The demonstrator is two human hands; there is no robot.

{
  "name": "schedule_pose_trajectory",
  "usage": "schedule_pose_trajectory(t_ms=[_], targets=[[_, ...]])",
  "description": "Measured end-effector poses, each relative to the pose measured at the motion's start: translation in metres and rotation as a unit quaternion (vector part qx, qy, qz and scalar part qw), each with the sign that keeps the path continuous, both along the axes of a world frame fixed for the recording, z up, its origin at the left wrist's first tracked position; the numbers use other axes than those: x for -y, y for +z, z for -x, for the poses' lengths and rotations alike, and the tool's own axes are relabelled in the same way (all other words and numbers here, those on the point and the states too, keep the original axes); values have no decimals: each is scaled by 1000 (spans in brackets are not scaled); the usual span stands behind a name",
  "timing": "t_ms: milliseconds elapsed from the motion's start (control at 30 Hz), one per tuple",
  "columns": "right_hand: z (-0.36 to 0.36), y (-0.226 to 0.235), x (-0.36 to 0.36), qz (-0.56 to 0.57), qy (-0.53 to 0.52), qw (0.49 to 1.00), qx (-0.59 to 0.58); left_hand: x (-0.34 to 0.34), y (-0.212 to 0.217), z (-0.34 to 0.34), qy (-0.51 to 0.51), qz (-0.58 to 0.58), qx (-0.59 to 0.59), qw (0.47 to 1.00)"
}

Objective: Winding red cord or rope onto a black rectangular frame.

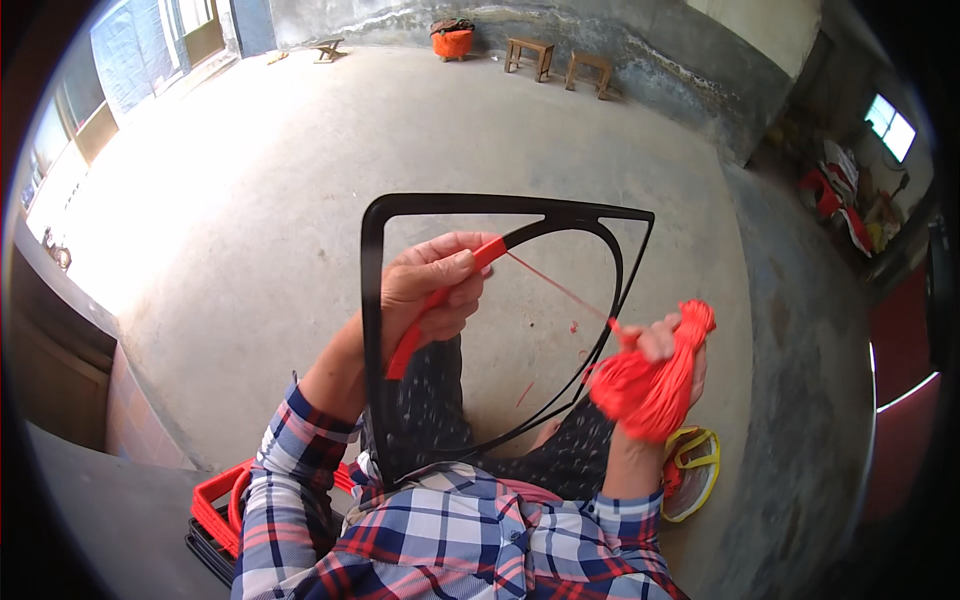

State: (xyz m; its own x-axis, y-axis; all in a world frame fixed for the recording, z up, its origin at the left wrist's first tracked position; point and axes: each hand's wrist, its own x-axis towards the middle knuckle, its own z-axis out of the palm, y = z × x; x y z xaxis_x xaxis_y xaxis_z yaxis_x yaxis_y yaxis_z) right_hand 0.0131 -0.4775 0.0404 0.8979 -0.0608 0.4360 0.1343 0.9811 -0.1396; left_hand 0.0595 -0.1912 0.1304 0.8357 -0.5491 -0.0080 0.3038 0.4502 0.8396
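A black frame (372,260), squared outside with a round ring inside, stands tilted before me, its lower edge at my lap. My left hand (425,290) is closed round the left side of the ring, where red cord (490,252) is wound tightly along it; the palm hides part of the winding. From the winding's upper end a single red strand (560,286) runs taut to my right hand (655,342). That hand, right of the frame, is closed on a thick hank of red cord (650,395), which hangs below the fingers and is slightly blurred.
Red-wrapped frames (212,492) and black ones lie in a stack at my lower left. Bits of red cord (525,393) lie on the concrete floor (250,250). A yellow-edged shoe (690,475) shows at right. Wooden stools (530,55) and an orange tub (452,42) stand along the far wall.
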Motion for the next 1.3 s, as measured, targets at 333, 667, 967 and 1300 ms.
schedule_pose_trajectory(t_ms=[333, 667, 967, 1300], targets=[[23, 87, -44, 442, 41, 896, 13, 29, 5, 15, -30, 46, -11, 998], [-10, 58, -41, 394, -127, 910, 15, 54, 7, 28, -18, 2, 16, 1000], [-32, 21, -49, 166, 165, 971, -55, 74, 12, 55, 127, -134, 67, 981], [-8, -6, -33, 113, -47, 986, -117, 47, 23, 35, -99, 26, -37, 994]])
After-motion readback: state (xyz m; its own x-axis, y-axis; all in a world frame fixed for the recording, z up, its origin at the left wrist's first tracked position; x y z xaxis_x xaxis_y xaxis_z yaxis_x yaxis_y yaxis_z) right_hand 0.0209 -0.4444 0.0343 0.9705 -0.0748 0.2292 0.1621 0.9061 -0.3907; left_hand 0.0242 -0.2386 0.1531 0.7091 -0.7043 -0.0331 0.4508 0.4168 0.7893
